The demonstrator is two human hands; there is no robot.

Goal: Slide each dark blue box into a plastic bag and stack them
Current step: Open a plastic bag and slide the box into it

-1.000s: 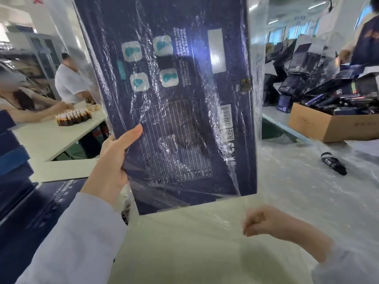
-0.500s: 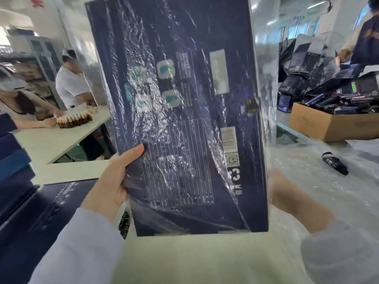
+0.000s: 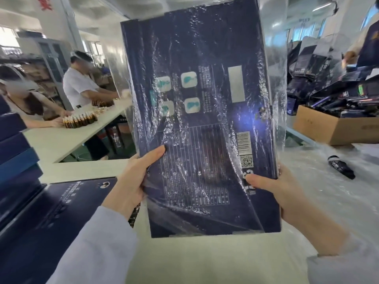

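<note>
Well, at the far left stands a stack of blue boxes, and just beside it a flat box lies on the table, its white print too small to read. Beyond, brown bottles stand in rows on a far table.

The left hand grips the box by its left edge, thumb across the face and fingers hidden behind. The box is upright above the table's middle, inside a clear bag whose wrinkled film covers its face and juts past its right edge. The right hand grips the lower right edge, thumb on the face.

At far right an open carton holds jumbled dark boxes.

The held box shows teal icons, a blank white label, a barcode and a QR code; its fine print is unreadable.
</note>
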